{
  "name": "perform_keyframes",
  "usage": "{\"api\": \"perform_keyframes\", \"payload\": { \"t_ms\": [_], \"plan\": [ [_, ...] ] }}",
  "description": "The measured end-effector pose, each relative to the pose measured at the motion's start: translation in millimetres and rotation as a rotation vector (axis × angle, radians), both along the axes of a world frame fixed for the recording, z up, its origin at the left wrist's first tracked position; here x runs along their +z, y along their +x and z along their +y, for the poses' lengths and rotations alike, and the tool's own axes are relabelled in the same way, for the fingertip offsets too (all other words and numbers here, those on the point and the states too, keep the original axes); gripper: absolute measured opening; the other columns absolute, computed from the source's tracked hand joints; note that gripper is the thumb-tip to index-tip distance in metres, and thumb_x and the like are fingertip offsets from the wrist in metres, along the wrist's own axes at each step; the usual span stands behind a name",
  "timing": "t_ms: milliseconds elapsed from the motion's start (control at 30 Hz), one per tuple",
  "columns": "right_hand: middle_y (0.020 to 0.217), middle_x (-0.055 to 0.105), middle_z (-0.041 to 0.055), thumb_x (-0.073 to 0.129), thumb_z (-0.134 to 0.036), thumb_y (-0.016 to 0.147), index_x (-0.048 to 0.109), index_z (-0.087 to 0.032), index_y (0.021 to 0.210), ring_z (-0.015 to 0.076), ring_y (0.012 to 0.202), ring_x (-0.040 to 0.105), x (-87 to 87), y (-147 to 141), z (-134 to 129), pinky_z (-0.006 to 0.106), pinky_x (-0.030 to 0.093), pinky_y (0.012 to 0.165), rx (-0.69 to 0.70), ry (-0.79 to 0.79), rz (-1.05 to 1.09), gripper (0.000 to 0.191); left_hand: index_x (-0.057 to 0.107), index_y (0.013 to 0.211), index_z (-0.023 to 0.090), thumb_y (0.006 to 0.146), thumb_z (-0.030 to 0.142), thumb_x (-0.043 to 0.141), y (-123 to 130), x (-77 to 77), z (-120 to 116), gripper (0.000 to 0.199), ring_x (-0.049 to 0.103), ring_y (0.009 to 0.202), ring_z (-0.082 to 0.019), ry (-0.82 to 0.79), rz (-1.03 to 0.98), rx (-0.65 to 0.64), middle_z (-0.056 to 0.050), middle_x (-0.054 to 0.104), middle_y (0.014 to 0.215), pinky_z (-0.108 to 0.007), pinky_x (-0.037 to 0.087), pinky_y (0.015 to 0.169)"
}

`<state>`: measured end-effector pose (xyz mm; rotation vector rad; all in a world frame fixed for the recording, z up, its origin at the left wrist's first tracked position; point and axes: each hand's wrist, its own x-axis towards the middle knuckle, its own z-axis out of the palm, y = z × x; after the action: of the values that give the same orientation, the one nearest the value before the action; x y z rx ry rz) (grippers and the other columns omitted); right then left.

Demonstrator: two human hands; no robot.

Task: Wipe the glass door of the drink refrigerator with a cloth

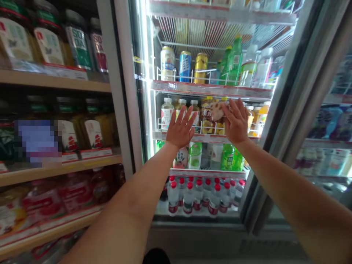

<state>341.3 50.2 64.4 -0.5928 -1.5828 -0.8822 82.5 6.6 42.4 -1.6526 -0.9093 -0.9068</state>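
Both arms reach forward to a lit drinks fridge. My left hand (180,128) is open with fingers spread, in front of the small pale-labelled bottles (167,112) on the middle shelf. Farther right, my right hand (237,123) is open too, its fingers apart. Just left of its fingertips is a brown bottle pack (207,108) with a pale, lotus-root-like shape (217,110) on it. Neither hand holds anything. Whether the palms touch glass, I cannot tell.
Above stand several cans (184,66) and green bottles (235,62). Below are green cartons (195,156) and red-capped water bottles (189,200). Wooden shelves of bottles (73,128) flank the left side; a metal door frame (297,128) runs along the right.
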Motion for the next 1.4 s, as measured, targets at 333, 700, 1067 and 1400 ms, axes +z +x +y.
{"api": "perform_keyframes", "payload": {
  "t_ms": [333, 700, 1067, 1400],
  "plan": [
    [0.158, 0.050, 0.0143, 0.051, -0.019, 0.098, 0.047, -0.020, 0.156, 0.0334, 0.158, 0.023, -71.0, -13.9, -7.4, 0.062, 0.037, 0.122, -0.004, 0.033, -0.163, 0.058, 0.033, 0.162, 0.018, 0.102, 0.028, 0.052, 0.4, 0.3, 0.2, 0.064, 0.010, 0.159, -0.031, -0.017, -0.020, 0.007, -0.011, 0.029, 0.168, -0.061, 0.011, 0.131],
    [0.158, 0.051, 0.0021, 0.045, -0.015, 0.103, 0.051, -0.030, 0.152, 0.0258, 0.155, 0.034, -19.1, 18.4, -2.3, 0.054, 0.032, 0.126, -0.052, -0.050, -0.295, 0.052, 0.023, 0.166, 0.024, 0.100, 0.029, 0.055, -0.2, 0.6, 2.8, 0.074, 0.007, 0.159, -0.029, -0.041, -0.033, -0.007, -0.007, 0.025, 0.169, -0.058, 0.005, 0.132],
    [0.154, 0.055, 0.0065, 0.052, -0.042, 0.099, 0.067, -0.025, 0.129, 0.0310, 0.155, 0.033, -11.6, -5.5, 9.1, 0.056, 0.034, 0.123, -0.029, 0.047, -0.026, 0.037, 0.028, 0.165, 0.023, 0.100, 0.028, 0.052, 0.8, -0.5, 4.7, 0.069, 0.003, 0.159, -0.027, -0.030, -0.035, 0.012, -0.008, 0.027, 0.169, -0.057, 0.006, 0.132],
    [0.155, 0.054, 0.0061, 0.044, -0.030, 0.102, 0.067, -0.025, 0.123, 0.0319, 0.157, 0.026, -15.8, 0.7, 16.6, 0.059, 0.031, 0.125, 0.088, -0.012, -0.068, 0.031, 0.033, 0.162, 0.023, 0.098, 0.028, 0.052, 5.4, 1.6, -0.3, 0.067, 0.008, 0.160, -0.028, -0.085, -0.076, 0.018, -0.007, 0.028, 0.169, -0.058, 0.005, 0.132]
  ]
}}
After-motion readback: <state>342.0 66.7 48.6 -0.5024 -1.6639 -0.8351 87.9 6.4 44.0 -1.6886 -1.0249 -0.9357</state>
